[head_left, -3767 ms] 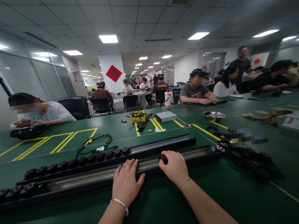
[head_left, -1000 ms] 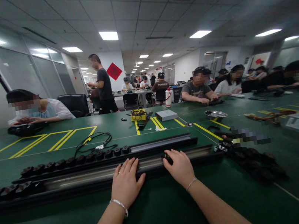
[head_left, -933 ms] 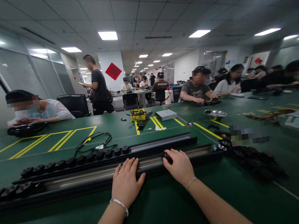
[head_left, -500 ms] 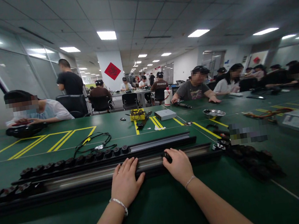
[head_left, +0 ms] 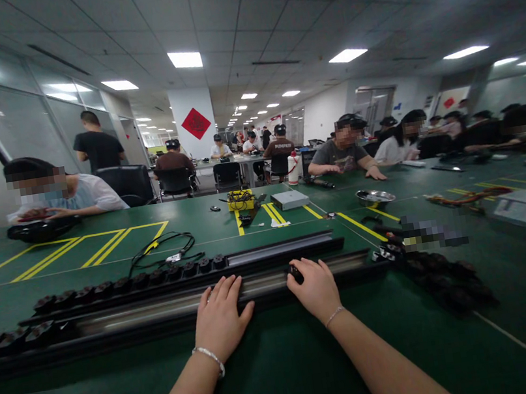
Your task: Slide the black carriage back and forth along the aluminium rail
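**Bench note: two hands on the near rail**

The near rail, long and black with a pale metal channel along its top, lies flat on the green bench, crosswise in front of the person. The far rail lies parallel just behind it.

The left hand is open and palm down, fingers spread across the channel near the rail's middle. It grips nothing. My reading is that it is there as a weight, pinning the rail so it cannot slide or roll.

The right hand sits a little further right on the same rail. Its fingers are curled round a black knob that rests on the channel, and only the knob's left edge shows past the thumb. The hand looks closed on the knob rather than resting on it, though the fingertips are hidden.

A row of black knobs fills the left part of the far rail, and a shorter group sits at the near rail's left end. Both are packed close together, leaving the right stretches of channel bare.

A heap of black parts lies on the bench off the rails' right end, on the right hand's side. This is probably stock kept within reach.

Behind the rails lie a loose black cable and a steel bowl, well apart from both hands. Co-workers sit along the far edge of the bench, their hands on their own work.
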### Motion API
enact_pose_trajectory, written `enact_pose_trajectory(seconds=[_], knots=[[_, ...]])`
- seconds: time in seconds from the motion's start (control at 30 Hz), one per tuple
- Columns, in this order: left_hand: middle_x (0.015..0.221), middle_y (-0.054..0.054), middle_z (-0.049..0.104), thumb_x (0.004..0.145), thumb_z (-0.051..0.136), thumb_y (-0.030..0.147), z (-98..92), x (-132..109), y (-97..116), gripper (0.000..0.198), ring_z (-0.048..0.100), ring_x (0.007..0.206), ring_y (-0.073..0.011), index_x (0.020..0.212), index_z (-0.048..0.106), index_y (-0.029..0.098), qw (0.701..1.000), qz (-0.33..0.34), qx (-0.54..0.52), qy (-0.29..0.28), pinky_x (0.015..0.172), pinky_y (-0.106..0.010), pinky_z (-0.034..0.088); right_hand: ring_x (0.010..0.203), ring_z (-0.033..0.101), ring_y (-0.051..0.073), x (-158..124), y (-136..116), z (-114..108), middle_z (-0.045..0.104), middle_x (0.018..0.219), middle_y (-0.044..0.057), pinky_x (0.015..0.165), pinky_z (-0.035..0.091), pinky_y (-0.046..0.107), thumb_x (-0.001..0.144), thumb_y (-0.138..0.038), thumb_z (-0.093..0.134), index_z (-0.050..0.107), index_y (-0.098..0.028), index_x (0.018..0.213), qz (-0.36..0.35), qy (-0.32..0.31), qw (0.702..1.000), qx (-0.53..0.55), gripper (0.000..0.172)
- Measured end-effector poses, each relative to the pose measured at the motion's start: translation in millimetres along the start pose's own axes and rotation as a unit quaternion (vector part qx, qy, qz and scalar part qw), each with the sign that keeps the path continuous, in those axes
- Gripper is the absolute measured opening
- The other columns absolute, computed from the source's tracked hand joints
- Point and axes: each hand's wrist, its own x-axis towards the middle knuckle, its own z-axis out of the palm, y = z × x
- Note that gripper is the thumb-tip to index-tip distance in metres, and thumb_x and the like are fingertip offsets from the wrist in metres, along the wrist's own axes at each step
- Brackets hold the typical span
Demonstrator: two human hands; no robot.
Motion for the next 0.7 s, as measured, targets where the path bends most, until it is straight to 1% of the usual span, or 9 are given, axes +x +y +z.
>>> enact_pose_trajectory(seconds=[0.23, 0.4, 0.7], knots=[[0.132, -0.004, 0.049, 0.082, 0.043, 0.042, 1.6, -0.6, -1.6, 0.047, 0.039, 0.124, -0.0224, 0.125, 0.046, 0.025, 1.0, -0.002, -0.003, 0.002, 0.103, -0.041, 0.026, 0.109, 0.052, 0.019, 0.1, 0.7, 0.7, 0.065, 0.105, 0.005, 0.101, 0.023, 0.038, 0.076, -0.03, 0.047, 0.063, -0.022, 0.1, 0.0, -0.001, 1.0, -0.001, 0.03], [0.131, -0.004, 0.05, 0.081, 0.044, 0.042, 1.0, -0.3, -1.8, 0.048, 0.039, 0.124, -0.0233, 0.125, 0.047, 0.024, 1.0, -0.003, -0.001, -0.002, 0.103, -0.042, 0.027, 0.108, 0.052, 0.019, 0.5, 3.7, 1.4, 0.065, 0.104, 0.006, 0.1, 0.026, 0.036, 0.076, -0.029, 0.047, 0.062, -0.021, 0.102, -0.003, -0.002, 1.0, 0.001, 0.031], [0.132, -0.004, 0.049, 0.082, 0.042, 0.042, 1.4, 0.0, -1.5, 0.048, 0.039, 0.125, -0.0227, 0.125, 0.046, 0.022, 1.0, 0.0, 0.006, -0.005, 0.103, -0.043, 0.026, 0.11, 0.051, 0.019, 0.7, 4.5, 0.6, 0.064, 0.107, 0.005, 0.101, 0.024, 0.036, 0.077, -0.03, 0.046, 0.062, -0.021, 0.102, -0.008, 0.0, 1.0, 0.002, 0.031]])
